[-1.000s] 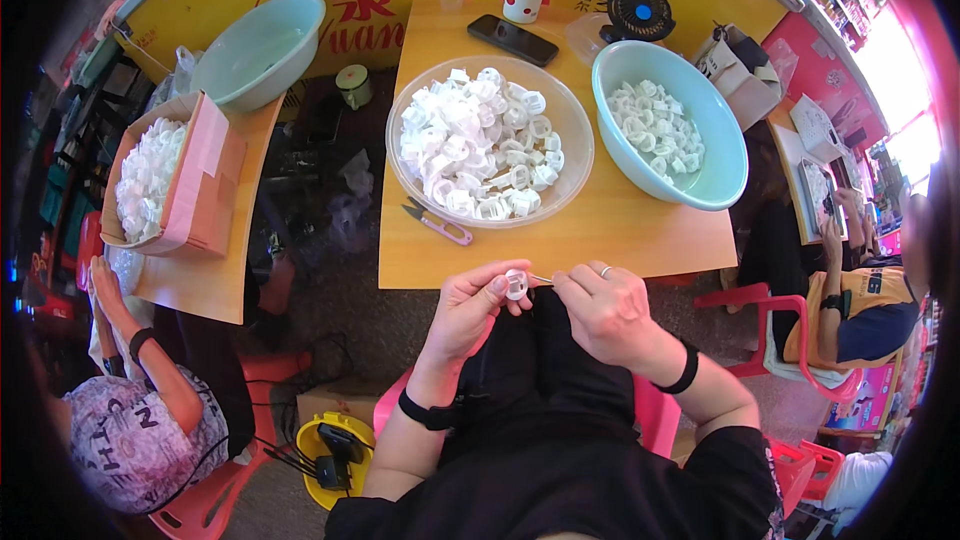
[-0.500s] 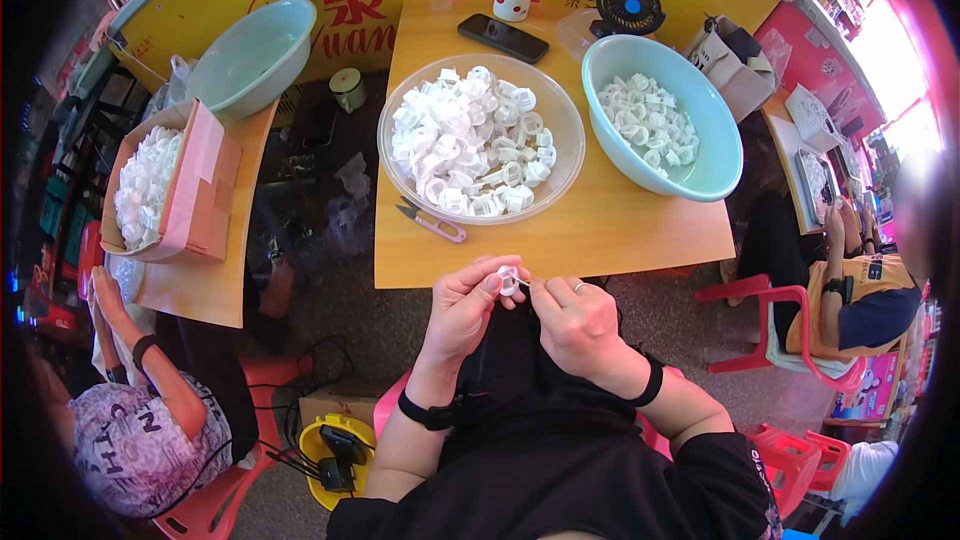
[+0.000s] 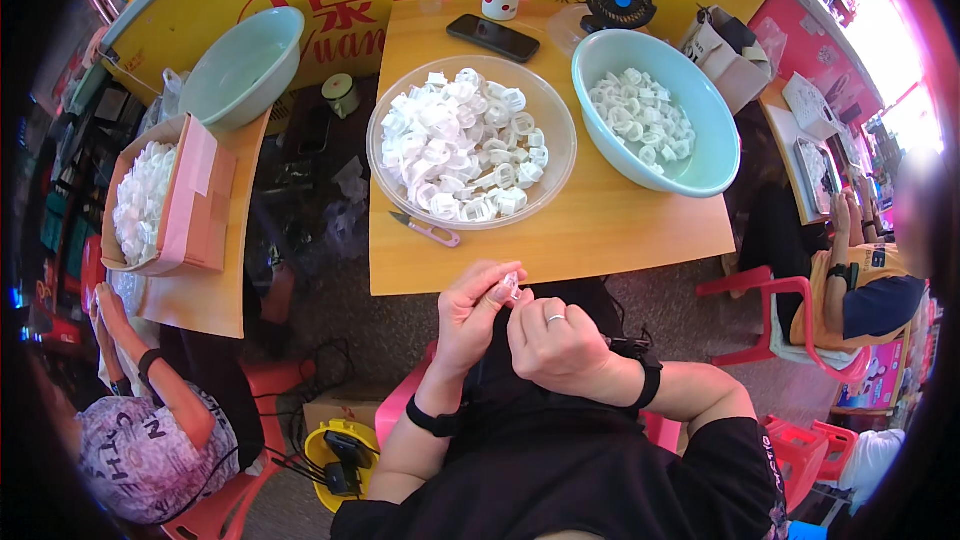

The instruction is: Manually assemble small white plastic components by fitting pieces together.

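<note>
left hand [image 3: 470, 310] and right hand [image 3: 560, 340] together pinch one small white plastic ring piece [image 3: 507, 289] below the wooden table [image 3: 560, 240] edge. step judged mid-assembly; next move calls for steady fingertip pressure.

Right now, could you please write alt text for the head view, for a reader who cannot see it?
A seated person's left hand and right hand together pinch a small white plastic piece just below a wooden table. On it stand a clear bowl heaped with similar pieces, a pale blue basin holding fewer, and small snips.
</note>
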Motion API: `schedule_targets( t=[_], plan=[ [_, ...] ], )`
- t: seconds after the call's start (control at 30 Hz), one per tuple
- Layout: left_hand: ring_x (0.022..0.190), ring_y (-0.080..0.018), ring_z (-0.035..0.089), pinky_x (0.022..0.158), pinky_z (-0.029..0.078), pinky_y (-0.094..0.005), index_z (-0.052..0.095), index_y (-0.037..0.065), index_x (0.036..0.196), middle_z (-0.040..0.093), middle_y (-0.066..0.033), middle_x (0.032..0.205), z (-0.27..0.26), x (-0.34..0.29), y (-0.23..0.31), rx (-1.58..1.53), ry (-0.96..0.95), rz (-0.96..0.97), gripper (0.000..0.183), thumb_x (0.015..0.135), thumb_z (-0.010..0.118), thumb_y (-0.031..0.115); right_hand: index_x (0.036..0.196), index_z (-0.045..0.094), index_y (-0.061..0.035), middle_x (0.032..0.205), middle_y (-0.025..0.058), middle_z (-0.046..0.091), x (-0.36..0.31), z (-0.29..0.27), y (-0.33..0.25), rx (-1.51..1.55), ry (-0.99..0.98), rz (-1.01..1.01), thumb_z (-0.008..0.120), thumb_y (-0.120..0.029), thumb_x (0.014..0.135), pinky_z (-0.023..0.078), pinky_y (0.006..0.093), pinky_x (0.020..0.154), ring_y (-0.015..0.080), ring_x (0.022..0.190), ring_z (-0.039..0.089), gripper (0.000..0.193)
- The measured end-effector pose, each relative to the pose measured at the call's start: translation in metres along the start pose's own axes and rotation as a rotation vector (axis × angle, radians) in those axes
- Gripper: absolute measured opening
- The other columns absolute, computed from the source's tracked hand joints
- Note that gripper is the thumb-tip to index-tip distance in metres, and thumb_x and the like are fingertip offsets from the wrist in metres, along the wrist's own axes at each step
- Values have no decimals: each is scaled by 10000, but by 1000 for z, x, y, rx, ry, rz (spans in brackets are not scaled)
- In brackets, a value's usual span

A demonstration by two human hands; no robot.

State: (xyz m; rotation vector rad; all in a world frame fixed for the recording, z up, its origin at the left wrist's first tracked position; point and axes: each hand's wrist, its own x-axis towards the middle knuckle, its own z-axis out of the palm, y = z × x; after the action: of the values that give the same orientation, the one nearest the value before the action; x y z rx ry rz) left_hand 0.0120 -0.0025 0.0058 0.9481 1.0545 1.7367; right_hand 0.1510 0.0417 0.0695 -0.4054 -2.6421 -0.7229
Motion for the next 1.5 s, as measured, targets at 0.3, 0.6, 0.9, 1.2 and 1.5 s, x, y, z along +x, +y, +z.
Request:
schedule_targets(
  t=[0.3,0.6,0.9,1.2,1.5],
  plan=[
    [894,-154,626,782,509,-262,613,-46,1207,643,-136,1091,-3,0,-2,-296,-31,-72,272,976,529,72,847,607,-41,706,87,572,-3,2,14,713,-35,437,617,-35,733,481,357,552,246,623,608,115],
    [861,-171,641,767,513,-257,604,-48,1218,655,-165,1099,-7,0,-2,-288,-54,-79,314,983,547,152,823,598,-26,723,123,593,-3,6,24,868,-109,440,612,4,750,484,400,552,328,632,615,80],
    [867,-167,641,753,520,-249,609,-49,1213,648,-168,1095,-10,0,0,-277,-58,-61,299,974,553,123,787,586,-23,724,129,595,1,3,26,835,-131,413,608,-6,731,480,410,536,332,620,612,63],
    [879,-150,629,744,507,-237,630,-46,1185,644,-138,1064,-3,-1,-5,-177,-7,-32,261,957,561,59,815,603,-44,737,114,611,19,-17,20,391,-387,151,595,-89,747,502,357,547,266,621,635,82],
    [861,-172,650,732,518,-245,592,-66,1225,652,-172,1083,-10,0,-2,-366,-71,-178,317,996,519,141,773,579,-70,728,95,579,-4,-3,47,794,-240,281,587,-48,740,466,416,548,304,630,611,41]
  ],
)
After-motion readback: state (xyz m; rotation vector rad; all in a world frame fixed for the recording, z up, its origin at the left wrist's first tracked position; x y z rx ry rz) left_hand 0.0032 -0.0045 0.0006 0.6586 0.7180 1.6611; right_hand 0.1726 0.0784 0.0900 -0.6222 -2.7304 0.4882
